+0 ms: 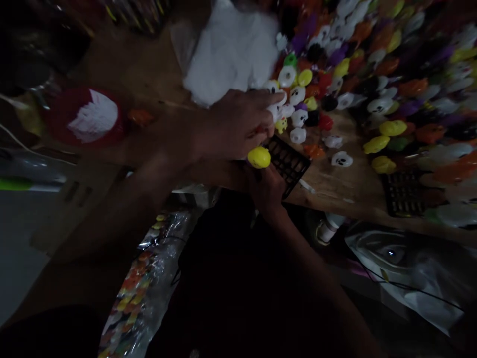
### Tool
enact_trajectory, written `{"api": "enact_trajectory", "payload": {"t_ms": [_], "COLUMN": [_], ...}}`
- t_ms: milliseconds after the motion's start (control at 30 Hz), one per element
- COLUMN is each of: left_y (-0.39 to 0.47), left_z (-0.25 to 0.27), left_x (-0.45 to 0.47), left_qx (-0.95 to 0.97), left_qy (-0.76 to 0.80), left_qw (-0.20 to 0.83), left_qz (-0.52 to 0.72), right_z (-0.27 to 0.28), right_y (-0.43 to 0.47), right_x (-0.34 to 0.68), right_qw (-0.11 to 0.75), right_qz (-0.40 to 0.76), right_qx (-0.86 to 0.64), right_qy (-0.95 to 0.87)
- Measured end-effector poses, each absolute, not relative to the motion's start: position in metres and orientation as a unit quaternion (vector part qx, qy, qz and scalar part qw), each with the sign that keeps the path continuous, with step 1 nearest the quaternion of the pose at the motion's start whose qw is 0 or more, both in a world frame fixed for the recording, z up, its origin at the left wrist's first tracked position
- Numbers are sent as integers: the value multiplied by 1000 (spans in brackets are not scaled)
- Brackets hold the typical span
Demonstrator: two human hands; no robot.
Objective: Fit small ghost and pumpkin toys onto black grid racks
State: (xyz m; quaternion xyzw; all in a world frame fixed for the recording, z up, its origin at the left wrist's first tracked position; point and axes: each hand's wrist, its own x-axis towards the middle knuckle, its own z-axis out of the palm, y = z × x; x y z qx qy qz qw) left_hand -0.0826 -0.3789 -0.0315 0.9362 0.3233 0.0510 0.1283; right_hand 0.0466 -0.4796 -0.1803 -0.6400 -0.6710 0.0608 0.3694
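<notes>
My left hand (242,119) reaches over the near edge of a heap of small toys. Its index finger is stretched toward the white toys with black faces (297,94), its other fingers are partly curled, and a gap shows between them. Something reddish shows at its fingers, too dark to identify. Just below, my right hand (270,191) is closed around a small yellow toy (260,157), whose rounded end sticks out. Beside this hand lies a black plastic grid tray (286,161) at the table's edge.
The mixed toy heap (343,64) spreads across the wooden table (335,186). A white plastic bag (234,49) lies behind my left hand. A red bowl (61,117) with white pieces stands left. Another black grid (404,194) lies right; a clear bag of toys (137,283) hangs below.
</notes>
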Motion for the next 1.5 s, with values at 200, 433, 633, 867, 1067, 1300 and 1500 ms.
{"api": "enact_trajectory", "payload": {"t_ms": [200,433,633,867,1067,1300,1500], "left_y": [-385,-420,-420,-411,-409,-410,-406], "left_z": [-32,-42,-61,-65,-60,-48,-40], "left_x": [-88,-69,-59,-63,-64,-72,-81], "left_qx": [934,897,877,863,879,888,871], "left_qy": [331,428,445,469,448,437,441], "left_qw": [120,38,54,62,37,61,115], "left_qz": [67,108,174,179,156,130,187], "right_z": [-174,-158,-153,-154,-160,-141,-122], "right_y": [-487,-490,-489,-488,-490,-492,-445], "right_x": [36,31,41,50,45,84,101], "right_qw": [323,248,243,207,219,422,317], "right_qz": [66,128,143,150,140,153,142], "right_qx": [-675,-688,-648,-631,-637,-632,-728], "right_qy": [-660,-670,-708,-732,-726,-632,-591]}}
